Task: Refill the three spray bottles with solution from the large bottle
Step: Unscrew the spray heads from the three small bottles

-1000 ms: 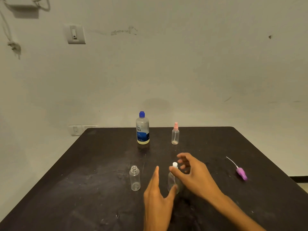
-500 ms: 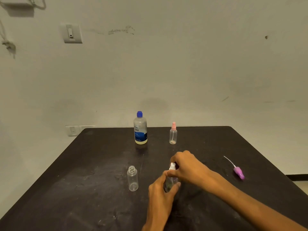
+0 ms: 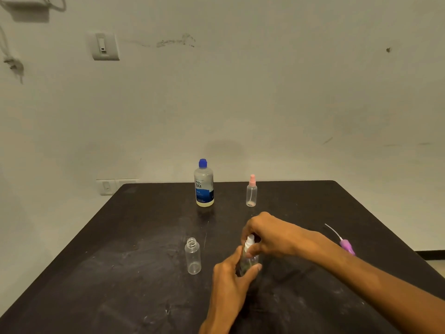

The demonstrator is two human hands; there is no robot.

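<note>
Head view shows your left hand (image 3: 230,277) curled around the body of the white-topped spray bottle (image 3: 249,257), just right of the open bottle (image 3: 193,257), while your right hand (image 3: 269,236) pinches its white spray head. Your fingers hide most of that bottle. Beyond it stand the large bottle (image 3: 204,186) and pink-topped spray bottle (image 3: 251,192).
</note>
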